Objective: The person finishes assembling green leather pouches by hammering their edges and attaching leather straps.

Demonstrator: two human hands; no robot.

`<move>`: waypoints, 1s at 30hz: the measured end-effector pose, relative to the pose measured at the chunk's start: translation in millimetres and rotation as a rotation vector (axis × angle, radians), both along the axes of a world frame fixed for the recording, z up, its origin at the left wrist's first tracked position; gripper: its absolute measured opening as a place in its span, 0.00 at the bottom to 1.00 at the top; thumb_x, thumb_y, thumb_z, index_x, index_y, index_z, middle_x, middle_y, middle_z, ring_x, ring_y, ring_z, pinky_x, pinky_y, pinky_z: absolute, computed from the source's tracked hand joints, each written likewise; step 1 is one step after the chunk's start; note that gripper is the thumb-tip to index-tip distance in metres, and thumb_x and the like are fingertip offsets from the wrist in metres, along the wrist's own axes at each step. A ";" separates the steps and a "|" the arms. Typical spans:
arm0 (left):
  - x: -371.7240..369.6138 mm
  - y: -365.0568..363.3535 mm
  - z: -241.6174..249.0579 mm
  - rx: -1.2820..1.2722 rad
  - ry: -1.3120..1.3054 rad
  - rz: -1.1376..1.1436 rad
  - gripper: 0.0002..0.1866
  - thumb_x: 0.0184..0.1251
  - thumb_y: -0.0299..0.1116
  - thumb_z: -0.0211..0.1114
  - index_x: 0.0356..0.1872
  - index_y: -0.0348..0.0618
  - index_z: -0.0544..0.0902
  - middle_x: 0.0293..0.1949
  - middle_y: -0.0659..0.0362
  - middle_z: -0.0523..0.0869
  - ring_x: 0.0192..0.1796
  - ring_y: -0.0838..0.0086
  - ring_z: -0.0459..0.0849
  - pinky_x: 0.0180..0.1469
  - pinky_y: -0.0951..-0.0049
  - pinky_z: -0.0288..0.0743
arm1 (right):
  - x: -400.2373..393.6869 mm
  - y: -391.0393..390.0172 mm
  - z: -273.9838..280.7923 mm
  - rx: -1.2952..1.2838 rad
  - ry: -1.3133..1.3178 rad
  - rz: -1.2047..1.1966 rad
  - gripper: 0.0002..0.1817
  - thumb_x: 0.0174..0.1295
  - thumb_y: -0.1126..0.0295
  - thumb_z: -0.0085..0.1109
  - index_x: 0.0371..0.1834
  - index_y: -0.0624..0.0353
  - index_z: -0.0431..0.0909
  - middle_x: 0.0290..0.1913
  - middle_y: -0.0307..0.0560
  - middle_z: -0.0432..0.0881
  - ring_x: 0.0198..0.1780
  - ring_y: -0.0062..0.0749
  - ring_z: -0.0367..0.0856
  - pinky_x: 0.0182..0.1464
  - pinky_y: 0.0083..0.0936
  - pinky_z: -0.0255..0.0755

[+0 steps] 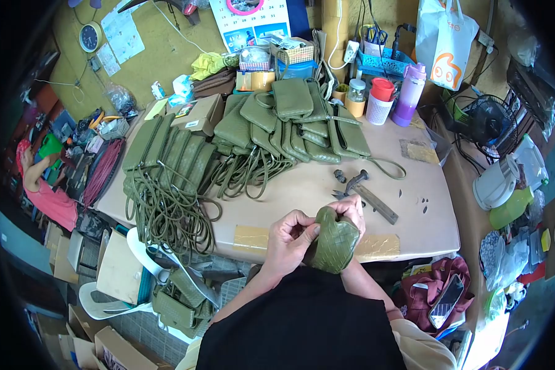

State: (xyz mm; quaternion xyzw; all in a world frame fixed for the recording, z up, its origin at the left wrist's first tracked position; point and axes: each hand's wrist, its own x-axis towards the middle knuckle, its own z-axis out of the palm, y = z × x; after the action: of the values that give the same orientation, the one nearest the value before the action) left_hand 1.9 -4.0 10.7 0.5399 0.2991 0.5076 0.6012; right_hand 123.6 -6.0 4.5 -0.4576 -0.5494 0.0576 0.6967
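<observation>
While the green pouch [337,246] sits betw. both hands at the table's [296,200] near edge, L hand [291,238] pinches its left side, fingers nearly closed; R hand [353,214], curled round its far right, is nearer; long axis unclear, pouch bent.

the left hand [291,242] pinches the edge of a green woven pouch [338,245], and the right hand [353,214] grips its other side, both near the front edge of the table [428,209]. just beyond them lies a hammer [377,205] with a wooden handle. farther back sits a heap of green pouches [293,102]; left of it, a row of pouches [166,148] trails looped straps [176,213]. a purple bottle [408,98] stands beside a red-topped cup [379,108].
</observation>
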 end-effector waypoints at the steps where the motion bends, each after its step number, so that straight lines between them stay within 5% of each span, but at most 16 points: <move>1: 0.2 -2.4 -0.2 0.038 -0.033 0.053 0.05 0.63 0.24 0.70 0.34 0.38 0.80 0.28 0.70 0.77 0.30 0.91 0.71 0.34 0.88 0.66 | 2.1 0.8 1.6 0.018 -0.010 0.028 0.12 0.47 0.71 0.71 0.30 0.60 0.77 0.28 0.39 0.71 0.30 0.24 0.70 0.32 0.21 0.65; 5: -1.8 -4.0 2.1 -0.053 -0.130 0.051 0.04 0.64 0.22 0.68 0.35 0.38 0.80 0.30 0.68 0.77 0.32 0.89 0.72 0.35 0.88 0.65 | 27.9 -0.9 8.5 -0.245 -0.086 0.311 0.09 0.45 0.72 0.70 0.28 0.60 0.80 0.26 0.38 0.69 0.28 0.23 0.68 0.31 0.20 0.62; 7: 3.8 -7.7 -6.2 0.091 -0.162 0.063 0.08 0.63 0.19 0.66 0.41 0.38 0.78 0.32 0.67 0.75 0.35 0.87 0.72 0.38 0.88 0.66 | 20.8 5.2 -9.6 -0.168 -0.019 0.233 0.09 0.47 0.72 0.68 0.27 0.61 0.77 0.25 0.37 0.68 0.28 0.22 0.67 0.31 0.19 0.61; 8: 5.2 -8.9 -5.2 0.087 -0.167 0.063 0.08 0.63 0.19 0.66 0.41 0.38 0.78 0.32 0.67 0.75 0.35 0.87 0.72 0.38 0.88 0.66 | 20.5 13.1 -22.2 -0.182 0.293 0.344 0.09 0.49 0.72 0.68 0.26 0.62 0.76 0.26 0.36 0.68 0.28 0.21 0.67 0.31 0.18 0.61; 9: 6.0 -8.5 -1.3 0.282 0.042 0.074 0.10 0.63 0.19 0.66 0.44 0.37 0.78 0.32 0.66 0.74 0.36 0.87 0.71 0.39 0.87 0.66 | 19.4 17.6 -21.0 -0.190 0.607 0.450 0.09 0.50 0.72 0.67 0.26 0.62 0.74 0.26 0.35 0.69 0.28 0.20 0.66 0.31 0.17 0.61; 11: 8.2 -6.6 8.0 0.482 0.250 0.084 0.13 0.62 0.18 0.66 0.46 0.36 0.77 0.32 0.66 0.73 0.37 0.86 0.70 0.41 0.85 0.67 | 23.3 12.8 -9.8 -0.180 0.472 0.549 0.11 0.57 0.71 0.65 0.29 0.61 0.71 0.26 0.36 0.70 0.30 0.19 0.70 0.31 0.16 0.65; 13: 9.2 -4.4 16.3 0.043 -0.250 0.092 0.14 0.64 0.28 0.68 0.48 0.35 0.79 0.34 0.66 0.73 0.36 0.84 0.70 0.41 0.84 0.65 | 23.9 17.0 -27.1 -0.187 1.543 1.467 0.11 0.62 0.69 0.64 0.32 0.61 0.71 0.27 0.37 0.73 0.32 0.18 0.74 0.32 0.16 0.72; 15: -2.0 7.3 12.4 0.088 -0.161 0.069 0.14 0.65 0.29 0.67 0.49 0.34 0.81 0.36 0.66 0.73 0.39 0.84 0.70 0.43 0.83 0.65 | 24.6 19.0 -46.7 -0.287 1.410 1.446 0.12 0.63 0.67 0.64 0.33 0.61 0.71 0.28 0.38 0.74 0.31 0.17 0.76 0.31 0.16 0.75; 17: -4.2 13.5 14.1 0.194 0.216 0.035 0.16 0.66 0.27 0.66 0.53 0.34 0.80 0.37 0.65 0.75 0.39 0.84 0.72 0.44 0.83 0.67 | 14.0 17.3 -54.1 -0.284 1.104 1.159 0.11 0.63 0.68 0.64 0.32 0.60 0.70 0.28 0.37 0.75 0.28 0.17 0.75 0.29 0.15 0.74; 19: -1.1 12.4 -2.8 0.113 0.152 0.007 0.12 0.66 0.24 0.66 0.49 0.36 0.79 0.37 0.64 0.77 0.39 0.85 0.74 0.43 0.84 0.69 | 9.4 14.4 -69.3 -0.242 1.259 1.234 0.11 0.63 0.69 0.64 0.32 0.59 0.70 0.28 0.37 0.76 0.28 0.16 0.75 0.29 0.15 0.74; 21: 6.8 9.6 -7.7 0.045 -0.057 0.037 0.06 0.63 0.20 0.67 0.36 0.39 0.77 0.36 0.65 0.78 0.37 0.87 0.74 0.41 0.85 0.69 | 6.5 18.4 -82.9 -0.144 1.002 0.900 0.10 0.63 0.70 0.63 0.32 0.59 0.70 0.28 0.37 0.76 0.28 0.15 0.74 0.29 0.15 0.74; 22: 6.5 8.5 -5.5 -0.011 -0.085 0.028 0.12 0.62 0.19 0.68 0.29 0.42 0.71 0.35 0.67 0.77 0.36 0.88 0.74 0.40 0.87 0.69 | 7.2 18.0 -83.3 -0.142 1.004 0.899 0.10 0.63 0.70 0.63 0.32 0.59 0.70 0.28 0.37 0.76 0.28 0.15 0.74 0.29 0.15 0.74; 27: -7.8 22.1 -7.9 0.126 -0.135 0.205 0.10 0.65 0.23 0.66 0.28 0.40 0.72 0.29 0.67 0.79 0.32 0.89 0.72 0.36 0.86 0.69 | 17.2 33.3 -55.2 -0.439 1.108 1.103 0.07 0.64 0.74 0.60 0.42 0.59 0.72 0.38 0.37 0.79 0.38 0.16 0.77 0.39 0.16 0.74; 29: -30.8 36.3 -12.5 0.080 -0.156 0.313 0.05 0.67 0.24 0.65 0.33 0.38 0.77 0.33 0.65 0.82 0.35 0.88 0.75 0.39 0.85 0.70 | 23.4 14.6 -10.9 -0.649 0.567 0.895 0.07 0.70 0.72 0.53 0.48 0.61 0.72 0.43 0.38 0.79 0.44 0.17 0.77 0.46 0.16 0.73; 30: -38.1 40.0 -16.3 0.086 -0.154 0.312 0.05 0.67 0.24 0.65 0.33 0.38 0.77 0.33 0.65 0.82 0.35 0.88 0.75 0.39 0.85 0.70 | 27.2 18.8 -17.2 -0.619 0.588 1.011 0.13 0.70 0.68 0.55 0.54 0.62 0.72 0.42 0.37 0.78 0.44 0.18 0.76 0.49 0.18 0.72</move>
State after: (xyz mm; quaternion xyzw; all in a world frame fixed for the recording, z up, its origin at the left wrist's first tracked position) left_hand -36.2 36.0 -5.5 0.4717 0.3105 0.6468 0.5126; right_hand 150.8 12.8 -12.7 -0.2877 -0.4417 0.6554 0.5409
